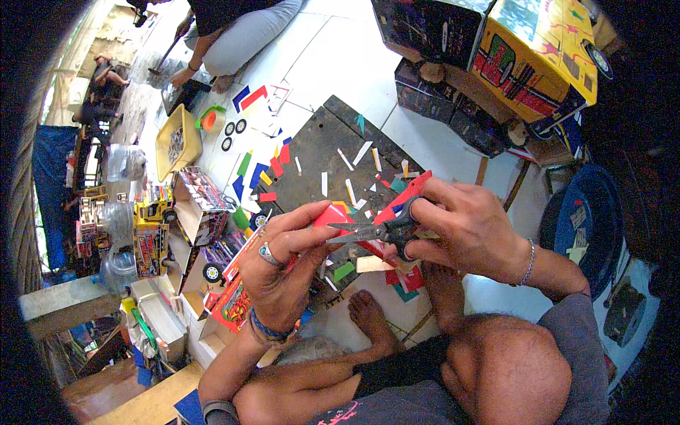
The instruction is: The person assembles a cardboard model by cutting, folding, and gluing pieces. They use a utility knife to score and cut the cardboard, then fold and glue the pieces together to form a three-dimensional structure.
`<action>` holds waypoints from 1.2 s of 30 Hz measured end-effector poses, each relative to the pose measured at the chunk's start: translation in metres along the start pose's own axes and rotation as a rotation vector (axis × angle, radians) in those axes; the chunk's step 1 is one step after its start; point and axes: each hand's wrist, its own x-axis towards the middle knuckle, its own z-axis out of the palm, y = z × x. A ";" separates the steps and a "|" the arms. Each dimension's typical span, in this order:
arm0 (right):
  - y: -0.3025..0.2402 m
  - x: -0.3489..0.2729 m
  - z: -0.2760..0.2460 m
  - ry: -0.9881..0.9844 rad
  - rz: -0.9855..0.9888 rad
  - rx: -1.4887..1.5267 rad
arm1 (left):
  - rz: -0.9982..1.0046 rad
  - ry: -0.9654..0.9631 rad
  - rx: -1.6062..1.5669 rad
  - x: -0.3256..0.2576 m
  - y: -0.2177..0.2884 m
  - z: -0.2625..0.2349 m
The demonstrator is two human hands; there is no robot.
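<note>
Head view: Pinching a red piece point(333, 214) in the left hand point(282, 258), holding black scissors point(388, 230) in the right hand point(460, 223), over a dark board point(304, 188); apparently mid-trim, though hard to make out exactly where. Calls next for keeping the piece steady while closing the scissors.

From far away I see a red strip point(406, 195) | scissors point(382, 231), grey blades point(354, 232), black handles point(399, 224) | dark grey board point(322, 138) | yellow toy truck point(528, 53), red splashes | white floor point(319, 42), thin grey lines | dark blue basin point(613, 227)
</note>
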 end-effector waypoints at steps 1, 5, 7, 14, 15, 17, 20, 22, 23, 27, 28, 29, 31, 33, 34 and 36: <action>0.001 0.000 0.001 -0.002 -0.004 -0.005 | -0.009 0.008 -0.015 0.000 -0.001 0.001; 0.006 0.000 0.000 -0.058 0.040 0.115 | -0.017 0.013 -0.073 0.000 -0.001 0.003; 0.010 0.003 -0.002 -0.024 0.109 0.294 | -0.030 0.013 -0.087 0.000 0.001 0.005; 0.007 0.016 0.013 -0.244 0.411 1.362 | -0.133 -0.011 -0.340 0.000 0.008 0.006; 0.004 0.016 0.015 -0.270 0.419 1.413 | -0.134 -0.017 -0.360 0.000 0.009 0.006; -0.003 0.016 0.019 -0.318 0.482 1.566 | -0.146 -0.034 -0.396 -0.002 0.008 0.005; -0.008 0.020 0.019 -0.381 0.532 1.686 | -0.147 -0.062 -0.407 -0.003 0.007 0.004; -0.012 0.022 0.017 -0.356 0.550 1.656 | -0.110 -0.074 -0.369 -0.001 0.004 0.004; -0.014 0.022 0.015 -0.337 0.553 1.630 | -0.086 -0.074 -0.371 -0.001 0.003 0.004; -0.016 0.022 0.009 -0.313 0.532 1.628 | -0.055 -0.075 -0.455 -0.001 -0.002 0.007; -0.017 0.021 0.008 -0.312 0.518 1.610 | -0.063 -0.075 -0.494 -0.001 -0.002 0.008; -0.017 0.021 0.007 -0.312 0.502 1.591 | -0.058 -0.080 -0.491 -0.002 -0.002 0.008; -0.018 0.021 0.007 -0.293 0.469 1.572 | -0.052 -0.085 -0.487 -0.004 -0.003 0.008; -0.019 0.020 0.009 -0.268 0.457 1.548 | -0.058 -0.067 -0.491 -0.007 -0.002 0.010; -0.020 0.019 0.009 -0.234 0.442 1.582 | -0.060 -0.052 -0.472 -0.008 -0.002 0.012; -0.022 0.017 0.011 -0.191 0.453 1.608 | -0.017 -0.072 -0.482 -0.005 -0.006 0.014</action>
